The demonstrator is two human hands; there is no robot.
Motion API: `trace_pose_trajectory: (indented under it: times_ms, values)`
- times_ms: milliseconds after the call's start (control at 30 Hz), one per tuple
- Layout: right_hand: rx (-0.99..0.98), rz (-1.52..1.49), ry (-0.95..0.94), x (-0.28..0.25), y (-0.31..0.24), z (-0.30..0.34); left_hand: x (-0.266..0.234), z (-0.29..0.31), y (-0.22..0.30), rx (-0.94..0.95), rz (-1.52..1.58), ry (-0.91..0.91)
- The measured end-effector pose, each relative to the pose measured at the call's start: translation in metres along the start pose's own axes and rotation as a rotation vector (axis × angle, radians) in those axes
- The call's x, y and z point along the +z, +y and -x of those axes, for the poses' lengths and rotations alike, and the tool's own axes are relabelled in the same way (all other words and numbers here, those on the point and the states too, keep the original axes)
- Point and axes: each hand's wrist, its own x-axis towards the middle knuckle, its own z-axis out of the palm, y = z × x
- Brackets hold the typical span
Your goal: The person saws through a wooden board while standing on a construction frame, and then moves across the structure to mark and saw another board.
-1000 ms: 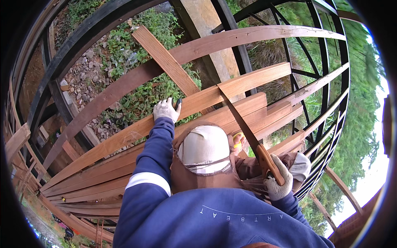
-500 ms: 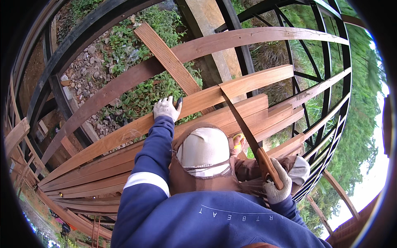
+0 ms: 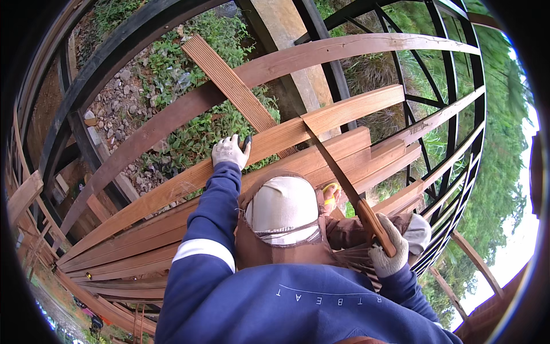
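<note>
My right hand [image 3: 391,246], in a pale work glove, grips the brown wooden handle of a handsaw [image 3: 338,172]. Its blade slants up and left to a long wooden board [image 3: 281,140], and the tip end meets the board at a dark line across it. Further left along the same board, my left hand [image 3: 231,152], also gloved, clasps it with the fingers over the far edge. A bent knee [image 3: 282,209] in brown cloth with a white front rises between my arms. How deep the blade sits in the wood cannot be seen.
More planks [image 3: 321,157] lie side by side under and nearer than the board. A grooved plank [image 3: 229,83] crosses beneath it, and a curved-looking brown beam [image 3: 332,51] runs beyond. A foot with a yellow strap [image 3: 331,195] is close to the blade. Black metal framing [image 3: 452,86] stands right.
The saw handle and my right hand have shifted slightly right, with the blade still at the same line on the board. My left hand keeps its place. The whole view has tilted a little.
</note>
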Motion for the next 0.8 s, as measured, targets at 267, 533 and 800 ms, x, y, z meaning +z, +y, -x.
trace_pose_trajectory:
  times_ms: [267,533,800]
  values:
    - [0.042,-0.168,0.169,0.115,0.038,-0.174,-0.003,-0.013,0.011,0.016,0.014,-0.032]
    - [0.060,-0.019,0.043,0.018,0.007,-0.006,0.001,-0.003,0.003,0.006,-0.004,-0.002]
    - [0.013,-0.188,0.158,0.114,0.025,-0.157,0.012,-0.005,-0.001,0.033,0.019,0.045]
